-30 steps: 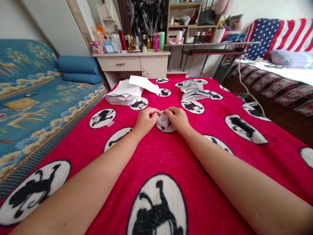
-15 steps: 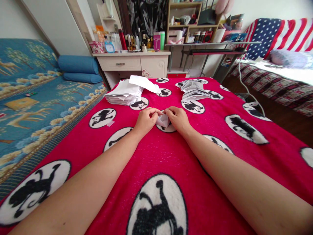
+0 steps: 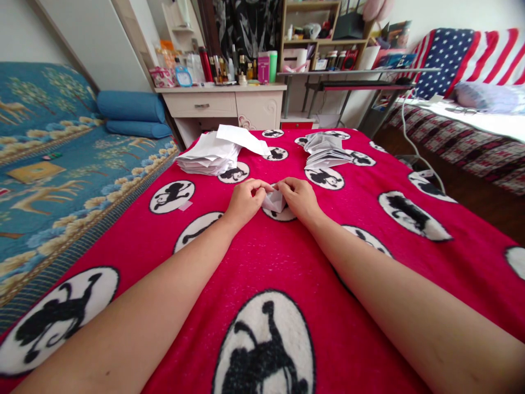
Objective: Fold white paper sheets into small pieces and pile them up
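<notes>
Between my two hands is a small piece of folded white paper [image 3: 274, 203], its lower part forming a point above the red cloth [image 3: 246, 262]. My left hand [image 3: 247, 201] pinches its upper left side with thumb and forefinger. On the other side my right hand [image 3: 298, 198] is closed on the paper's upper right edge. The fingertips of both hands nearly meet at the top, and they hide part of the folds. Beyond my left hand lies a thick stack of white paper sheets [image 3: 209, 156]. A smaller pile of folded papers [image 3: 326, 150] sits beyond my right hand.
A small pale scrap [image 3: 185, 206] lies on the cloth at the left. The blue patterned sofa [image 3: 82, 180] runs along the left side. At the back stand a white dresser [image 3: 213, 105] crowded with bottles and a desk with shelves [image 3: 320, 41]. A white cable [image 3: 414, 145] hangs at the right.
Almost nothing differs. Both hands keep their hold on the folded paper in the same place, and the view has shifted very slightly.
</notes>
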`<action>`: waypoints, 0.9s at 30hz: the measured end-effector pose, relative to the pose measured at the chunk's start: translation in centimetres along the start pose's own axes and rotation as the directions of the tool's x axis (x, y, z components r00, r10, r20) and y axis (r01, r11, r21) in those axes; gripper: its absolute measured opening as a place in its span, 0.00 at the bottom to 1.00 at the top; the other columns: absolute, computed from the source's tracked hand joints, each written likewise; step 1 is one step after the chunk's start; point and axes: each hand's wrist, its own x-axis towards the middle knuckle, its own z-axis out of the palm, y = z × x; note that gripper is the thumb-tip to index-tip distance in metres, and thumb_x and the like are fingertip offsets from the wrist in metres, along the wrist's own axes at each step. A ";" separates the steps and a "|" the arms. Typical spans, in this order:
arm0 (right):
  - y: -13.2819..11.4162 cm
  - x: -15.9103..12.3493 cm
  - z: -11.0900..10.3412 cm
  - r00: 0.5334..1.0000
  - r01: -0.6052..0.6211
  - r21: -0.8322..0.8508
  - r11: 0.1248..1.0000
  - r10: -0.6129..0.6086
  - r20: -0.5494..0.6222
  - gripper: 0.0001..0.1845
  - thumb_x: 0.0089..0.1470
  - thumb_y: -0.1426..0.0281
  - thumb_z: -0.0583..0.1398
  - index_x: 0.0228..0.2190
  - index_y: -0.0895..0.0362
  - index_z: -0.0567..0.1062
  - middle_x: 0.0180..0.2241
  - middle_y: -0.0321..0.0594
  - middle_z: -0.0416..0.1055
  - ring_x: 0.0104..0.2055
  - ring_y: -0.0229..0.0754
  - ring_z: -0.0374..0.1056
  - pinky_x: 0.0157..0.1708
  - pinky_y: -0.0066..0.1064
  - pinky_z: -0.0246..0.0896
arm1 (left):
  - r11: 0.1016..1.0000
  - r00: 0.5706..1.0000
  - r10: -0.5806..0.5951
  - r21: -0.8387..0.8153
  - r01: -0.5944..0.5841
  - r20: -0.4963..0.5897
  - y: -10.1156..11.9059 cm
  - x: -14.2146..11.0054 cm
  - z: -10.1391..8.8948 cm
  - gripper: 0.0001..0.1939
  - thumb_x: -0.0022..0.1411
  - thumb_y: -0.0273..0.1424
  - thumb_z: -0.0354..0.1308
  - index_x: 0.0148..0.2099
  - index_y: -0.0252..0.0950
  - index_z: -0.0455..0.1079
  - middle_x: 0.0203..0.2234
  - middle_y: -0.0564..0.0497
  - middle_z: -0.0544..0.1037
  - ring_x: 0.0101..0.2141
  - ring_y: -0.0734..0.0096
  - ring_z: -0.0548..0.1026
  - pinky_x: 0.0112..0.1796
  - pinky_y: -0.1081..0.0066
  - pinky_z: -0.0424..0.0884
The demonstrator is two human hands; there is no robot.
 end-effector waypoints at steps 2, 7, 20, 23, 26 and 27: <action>0.0 0.0 0.0 1.000 -0.004 -0.003 1.000 0.004 0.004 0.17 0.54 0.65 0.52 0.30 0.56 0.80 0.26 0.38 0.73 0.29 0.38 0.64 0.26 0.27 0.51 | 1.000 1.000 0.005 -0.003 -0.005 -0.001 -0.1 0.0 0.0 0.15 0.56 0.22 0.49 0.36 0.34 0.78 0.36 0.49 0.81 0.38 0.69 0.77 0.42 0.71 0.70; 0.1 0.0 0.1 1.000 0.007 -0.003 1.000 -0.007 -0.006 0.17 0.54 0.64 0.52 0.30 0.56 0.80 0.27 0.38 0.74 0.29 0.38 0.64 0.26 0.26 0.51 | 0.999 1.000 0.015 -0.029 -0.016 -0.012 -0.2 -0.1 0.1 0.15 0.56 0.22 0.49 0.35 0.35 0.78 0.35 0.49 0.81 0.37 0.70 0.77 0.42 0.72 0.70; -0.1 -0.1 0.0 1.000 0.007 0.002 1.000 -0.007 0.002 0.18 0.54 0.64 0.52 0.30 0.57 0.80 0.27 0.39 0.74 0.29 0.37 0.64 0.27 0.27 0.52 | 0.999 1.000 0.011 -0.030 -0.011 -0.008 -0.1 0.0 0.0 0.14 0.56 0.23 0.49 0.35 0.35 0.78 0.35 0.49 0.81 0.38 0.70 0.77 0.42 0.72 0.70; -0.2 -0.1 -0.1 1.000 0.001 0.001 1.000 -0.001 0.002 0.17 0.54 0.64 0.52 0.30 0.57 0.81 0.27 0.39 0.74 0.29 0.38 0.64 0.27 0.27 0.52 | 1.000 1.000 0.006 -0.025 -0.006 -0.005 -0.1 0.0 0.0 0.15 0.56 0.23 0.49 0.35 0.35 0.78 0.35 0.49 0.81 0.37 0.70 0.77 0.41 0.72 0.70; -0.2 -0.1 0.0 1.000 -0.001 -0.002 1.000 0.001 0.002 0.18 0.54 0.64 0.53 0.31 0.56 0.81 0.28 0.39 0.74 0.29 0.38 0.64 0.27 0.27 0.52 | 1.000 1.000 -0.001 -0.016 0.001 0.000 -0.1 0.0 0.0 0.15 0.57 0.23 0.49 0.35 0.36 0.78 0.35 0.50 0.81 0.37 0.70 0.77 0.41 0.72 0.71; -0.2 -0.1 0.0 1.000 0.000 -0.002 1.000 0.000 0.002 0.18 0.54 0.64 0.53 0.31 0.57 0.81 0.28 0.39 0.74 0.29 0.38 0.64 0.27 0.27 0.52 | 1.000 1.000 -0.001 -0.014 0.001 0.005 -0.2 0.0 0.0 0.15 0.57 0.23 0.49 0.36 0.36 0.78 0.35 0.50 0.81 0.37 0.70 0.77 0.41 0.72 0.71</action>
